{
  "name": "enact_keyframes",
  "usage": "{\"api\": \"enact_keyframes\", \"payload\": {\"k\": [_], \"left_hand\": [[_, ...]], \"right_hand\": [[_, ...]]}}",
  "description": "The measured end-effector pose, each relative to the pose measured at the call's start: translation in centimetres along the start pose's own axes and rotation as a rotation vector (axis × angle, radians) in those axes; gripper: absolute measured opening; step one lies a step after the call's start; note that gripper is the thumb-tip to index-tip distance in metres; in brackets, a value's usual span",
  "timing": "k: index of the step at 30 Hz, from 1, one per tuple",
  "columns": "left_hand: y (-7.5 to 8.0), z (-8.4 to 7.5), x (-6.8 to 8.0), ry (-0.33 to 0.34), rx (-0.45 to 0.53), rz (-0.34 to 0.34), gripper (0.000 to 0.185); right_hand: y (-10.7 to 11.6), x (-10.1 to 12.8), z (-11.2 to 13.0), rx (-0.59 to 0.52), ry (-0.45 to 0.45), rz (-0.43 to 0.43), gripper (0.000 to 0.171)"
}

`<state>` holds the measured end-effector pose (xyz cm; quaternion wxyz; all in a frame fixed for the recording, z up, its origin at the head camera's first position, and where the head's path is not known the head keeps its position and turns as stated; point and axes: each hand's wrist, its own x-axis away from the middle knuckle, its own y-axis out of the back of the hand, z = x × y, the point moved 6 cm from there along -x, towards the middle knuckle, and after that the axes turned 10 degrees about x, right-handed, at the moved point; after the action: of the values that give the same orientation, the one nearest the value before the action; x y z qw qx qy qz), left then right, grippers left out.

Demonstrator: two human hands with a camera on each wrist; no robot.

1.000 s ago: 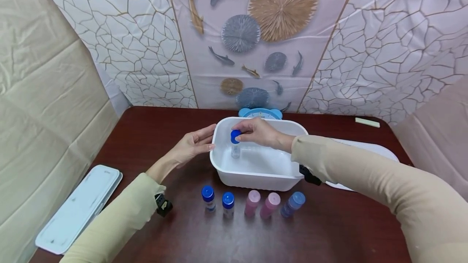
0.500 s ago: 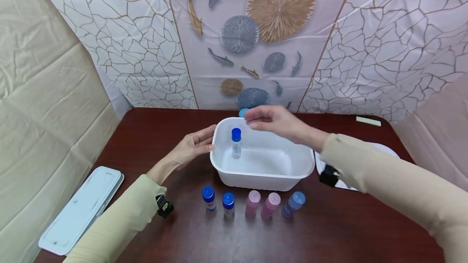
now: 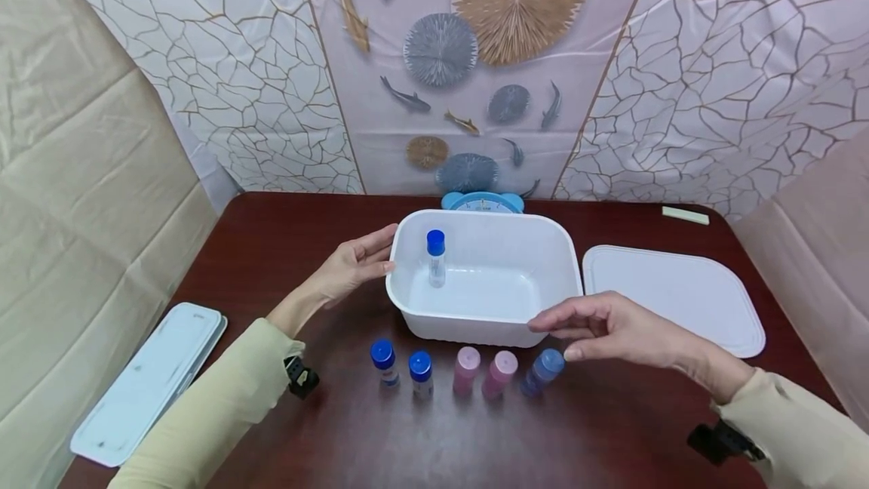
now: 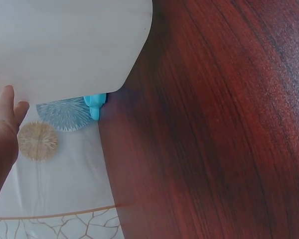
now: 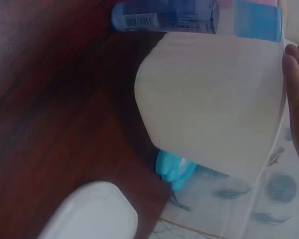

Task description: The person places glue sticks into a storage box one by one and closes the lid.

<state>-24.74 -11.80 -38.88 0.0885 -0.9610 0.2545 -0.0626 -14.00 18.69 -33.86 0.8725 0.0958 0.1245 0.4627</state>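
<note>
A white plastic tub point(image 3: 475, 329) stands mid-table, with a clear bottle with a blue cap point(image 3: 437, 259) upright inside at its left end. My left hand point(image 3: 346, 266) rests against the tub's left rim, fingers extended. Over the tub's front right corner hovers my right hand point(image 3: 611, 330), fingers loosely bent and holding nothing. Closest to its thumb is a translucent blue bottle point(image 3: 541, 373), also visible in the right wrist view. Left of that bottle stand two pink bottles point(image 3: 465, 372) and two clear bottles with blue caps point(image 3: 421, 376).
A white lid point(image 3: 672, 293) lies right of the tub. Behind the tub sits a light-blue dial scale point(image 3: 483, 203), partly hidden. Flat white lids point(image 3: 149, 383) lie at the table's left edge, and a pale strip point(image 3: 686, 215) at the back right.
My right hand has let go of the blue-capped bottle inside the tub, then moved right and toward me to the blue bottle. My left hand has stayed at the rim.
</note>
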Motion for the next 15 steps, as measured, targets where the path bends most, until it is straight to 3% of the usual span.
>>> {"api": "enact_keyframes", "payload": {"k": [6,15], "left_hand": [[0.0,0.2,0.1,0.007,-0.002,0.003,0.067],[-0.1,0.1,0.0,0.004,0.003,-0.001,0.067]], "right_hand": [[-0.5,0.9,-0.3,0.024,0.017,0.025,0.044],[-1.9,1.2,-2.4,0.015,-0.037,0.019,0.043]]}}
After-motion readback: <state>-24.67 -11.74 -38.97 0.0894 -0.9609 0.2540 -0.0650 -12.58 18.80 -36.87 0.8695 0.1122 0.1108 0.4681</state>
